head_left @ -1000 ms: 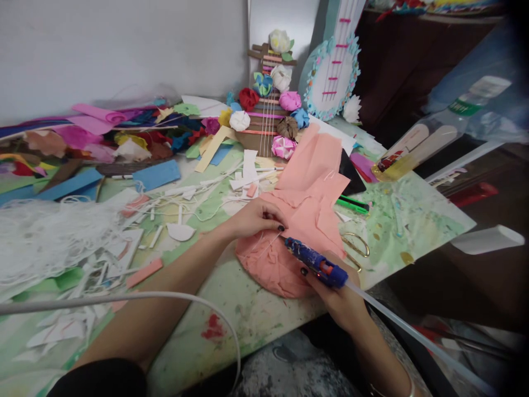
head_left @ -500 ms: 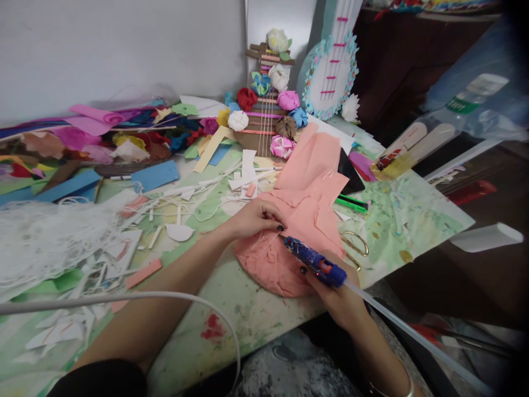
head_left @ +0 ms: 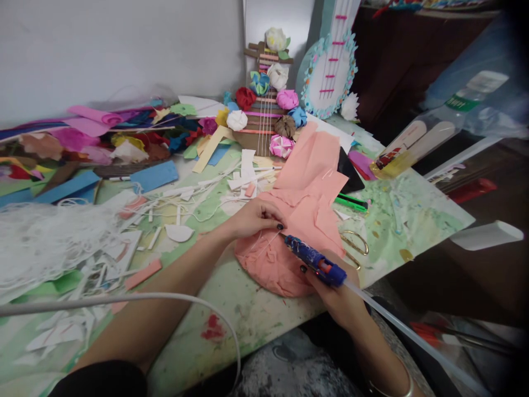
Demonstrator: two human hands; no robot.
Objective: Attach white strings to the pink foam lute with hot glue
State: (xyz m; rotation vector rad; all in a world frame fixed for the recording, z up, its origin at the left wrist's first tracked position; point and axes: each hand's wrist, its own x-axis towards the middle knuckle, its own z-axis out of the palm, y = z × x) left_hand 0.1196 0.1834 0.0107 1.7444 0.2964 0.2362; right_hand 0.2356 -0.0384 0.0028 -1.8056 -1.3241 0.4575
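Note:
A salmon-pink crepe paper piece [head_left: 285, 278], rounded at the near end and wrinkled, lies in front of me on the table. My left hand [head_left: 258, 216] rests on it with thumb and fingers pinched together; what is between the fingertips is too small to make out. Thin white strands [head_left: 264, 246] lie on the paper just below them. My right hand [head_left: 341, 298] grips a blue hot glue gun [head_left: 308, 255], its nozzle close to the left fingertips. A long translucent glue stick [head_left: 397, 320] trails from the gun's back end.
Gold-handled scissors [head_left: 356, 242] and a green cutter [head_left: 352, 203] lie right of the paper. A tilted bottle [head_left: 430, 132] stands farther right. Paper-flower guitar [head_left: 264, 118] leans behind. White string [head_left: 49, 237] and scraps cover the left; a white cord [head_left: 165, 296] crosses my left forearm.
Both hands and the glue gun hold nearly the same place. Only a very slight shift of the whole view shows.

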